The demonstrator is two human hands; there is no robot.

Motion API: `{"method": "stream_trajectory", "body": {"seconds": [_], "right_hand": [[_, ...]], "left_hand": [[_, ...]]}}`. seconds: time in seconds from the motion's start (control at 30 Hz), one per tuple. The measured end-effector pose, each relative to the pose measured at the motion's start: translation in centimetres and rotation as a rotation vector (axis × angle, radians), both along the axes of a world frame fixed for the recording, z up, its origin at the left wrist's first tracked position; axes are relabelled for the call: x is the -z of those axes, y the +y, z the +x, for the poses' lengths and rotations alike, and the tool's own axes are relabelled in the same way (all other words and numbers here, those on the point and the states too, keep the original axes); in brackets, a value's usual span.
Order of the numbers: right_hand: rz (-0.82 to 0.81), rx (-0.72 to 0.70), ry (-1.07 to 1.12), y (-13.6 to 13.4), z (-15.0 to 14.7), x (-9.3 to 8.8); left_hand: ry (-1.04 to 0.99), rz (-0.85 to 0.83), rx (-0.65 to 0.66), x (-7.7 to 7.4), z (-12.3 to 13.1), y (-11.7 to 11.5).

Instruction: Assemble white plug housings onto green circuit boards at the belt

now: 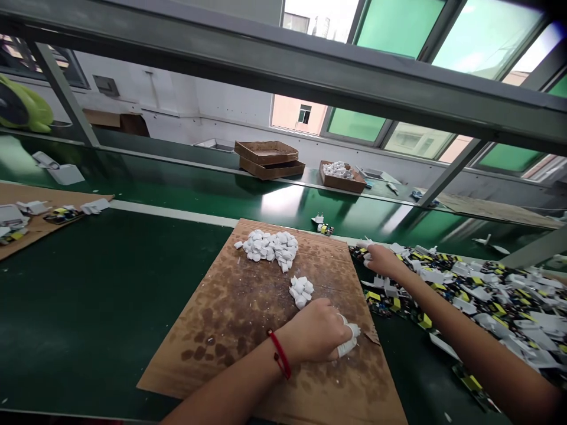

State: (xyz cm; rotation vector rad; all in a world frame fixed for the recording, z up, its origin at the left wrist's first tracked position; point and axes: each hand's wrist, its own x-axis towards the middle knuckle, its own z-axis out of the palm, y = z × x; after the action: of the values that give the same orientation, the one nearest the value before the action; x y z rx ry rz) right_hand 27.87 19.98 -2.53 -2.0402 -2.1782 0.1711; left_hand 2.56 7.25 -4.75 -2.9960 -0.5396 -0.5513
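Observation:
My left hand [319,332], with a red bracelet at the wrist and white coverings on some fingertips, is curled closed low over the stained cardboard sheet [248,307]. Whatever it may hold is hidden by the fingers. Just beyond it lies a small heap of white plastic pieces [302,290], and a larger heap of white pieces [269,247] is farther back on the cardboard. At the sheet's far right corner, my right hand [381,261] reaches to the edge of a pile of circuit boards with white plug housings [469,289]. Its fingers are pinched together; what is between them is unclear.
Stacked brown trays [268,160] and a box of white pieces [340,175] stand at the back. A single plug with board [324,225] lies behind the cardboard. More parts rest on another cardboard [53,219] at left. A grey metal frame [283,62] crosses overhead.

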Motion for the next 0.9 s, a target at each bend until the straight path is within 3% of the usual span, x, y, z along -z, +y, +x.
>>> {"method": "stream_trajectory", "body": {"seconds": [0.1,0.17,0.23,0.3,0.37,0.47,0.5,0.6,0.67,0.73,0.8,0.9], "right_hand": [[0.040,0.033,0.048,-0.4,-0.1,-1.9],[0.028,0.024,0.183,-1.1,-0.5,-3.6],[-0.083,-0.071,0.439,-2.6,-1.3,-5.3],[-0.290,-0.231,0.589,-4.6,-2.6,-6.9],[-0.397,-0.344,0.604,-6.8,-4.3,-8.2],[-0.430,-0.530,0.522,-9.4,-6.9,-9.5],[-0.423,-0.575,0.482,-9.8,-7.5,-9.7],[-0.296,-0.606,0.445,-9.6,-8.2,-9.3],[-0.108,-0.496,0.506,-8.5,-7.9,-8.1],[0.037,-0.338,0.593,-7.2,-7.5,-6.4],[0.019,-0.295,0.668,-6.4,-7.4,-4.5],[-0.087,-0.462,0.646,-6.6,-8.4,-2.1]], "left_hand": [[-0.100,-0.106,-0.111,0.1,0.1,0.0],[-0.300,-0.289,-0.259,0.0,0.0,0.0],[-0.551,-0.521,-0.393,-0.3,0.0,0.0],[-0.726,-0.753,-0.421,-0.6,-0.1,0.1],[-0.813,-0.985,-0.279,-0.9,-0.1,0.2],[-0.873,-1.294,0.069,-1.3,0.4,0.2],[-0.901,-1.361,0.130,-1.3,0.6,0.2],[-0.995,-1.477,0.068,-1.2,0.9,0.2],[-0.988,-1.584,0.012,-1.2,0.8,0.1],[-0.874,-1.721,0.067,-1.4,0.4,0.0],[-0.696,-1.812,0.193,-1.6,0.1,-0.3],[-0.396,-1.842,0.314,-1.6,-0.3,-0.6]]}}
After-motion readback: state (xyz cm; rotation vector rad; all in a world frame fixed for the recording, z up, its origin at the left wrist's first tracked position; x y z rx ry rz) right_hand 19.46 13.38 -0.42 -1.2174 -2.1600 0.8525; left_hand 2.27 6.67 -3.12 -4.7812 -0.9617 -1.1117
